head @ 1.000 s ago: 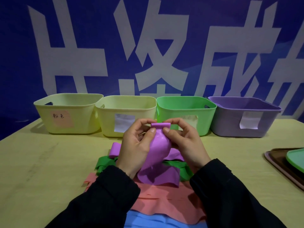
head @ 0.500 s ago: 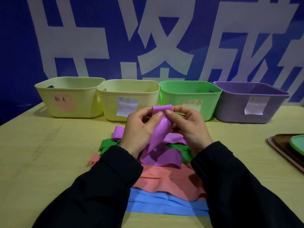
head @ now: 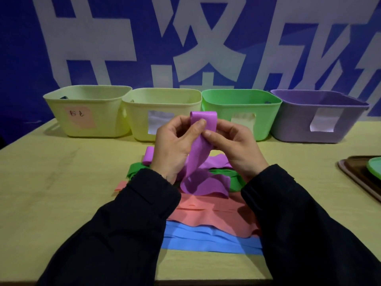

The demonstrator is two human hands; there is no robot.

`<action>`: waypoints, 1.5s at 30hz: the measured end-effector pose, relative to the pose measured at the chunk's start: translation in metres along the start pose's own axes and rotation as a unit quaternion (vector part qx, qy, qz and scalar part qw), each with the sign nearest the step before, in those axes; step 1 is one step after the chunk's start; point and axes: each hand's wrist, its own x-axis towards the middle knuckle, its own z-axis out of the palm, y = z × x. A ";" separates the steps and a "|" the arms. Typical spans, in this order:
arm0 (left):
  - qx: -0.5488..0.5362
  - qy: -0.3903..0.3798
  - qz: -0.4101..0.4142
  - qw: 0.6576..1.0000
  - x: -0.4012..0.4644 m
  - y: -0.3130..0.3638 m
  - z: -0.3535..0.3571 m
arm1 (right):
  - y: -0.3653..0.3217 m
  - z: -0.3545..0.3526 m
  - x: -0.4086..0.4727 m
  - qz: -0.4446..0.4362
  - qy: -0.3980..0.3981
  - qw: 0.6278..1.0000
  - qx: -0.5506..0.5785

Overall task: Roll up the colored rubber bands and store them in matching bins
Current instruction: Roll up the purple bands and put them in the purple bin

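You are at the rolling step. Your left hand (head: pixel 173 145) and right hand (head: pixel 233 147) both pinch the top end of the purple band (head: pixel 199 149), folded over into a first loop above your thumbs; the rest hangs down onto the pile. The roll looks barely begun.

Next, by my reading: turn the loop down on itself, keep it tight, feed the tail up evenly, then carry it to the purple bin (head: pixel 319 118), far right of the row.

Nearby: green bin (head: pixel 241 112), two yellow bins (head: pixel 88 112) (head: pixel 165 112), tray (head: pixel 358 176) at right. Green bands (head: pixel 136 169), pink bands (head: pixel 206 211) and blue bands (head: pixel 206 240) lie under the tail and may drag up with it.
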 end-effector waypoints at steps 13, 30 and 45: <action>0.040 -0.022 0.010 0.999 -0.003 0.004 -0.001 | -0.005 -0.003 0.001 -0.012 -0.024 0.999 -0.028; 0.100 -0.086 0.017 0.991 -0.006 0.004 -0.002 | -0.011 -0.002 -0.001 0.037 0.070 0.997 0.013; 0.114 -0.086 -0.002 0.990 -0.005 0.003 -0.003 | -0.002 -0.002 0.001 -0.062 0.091 0.991 -0.076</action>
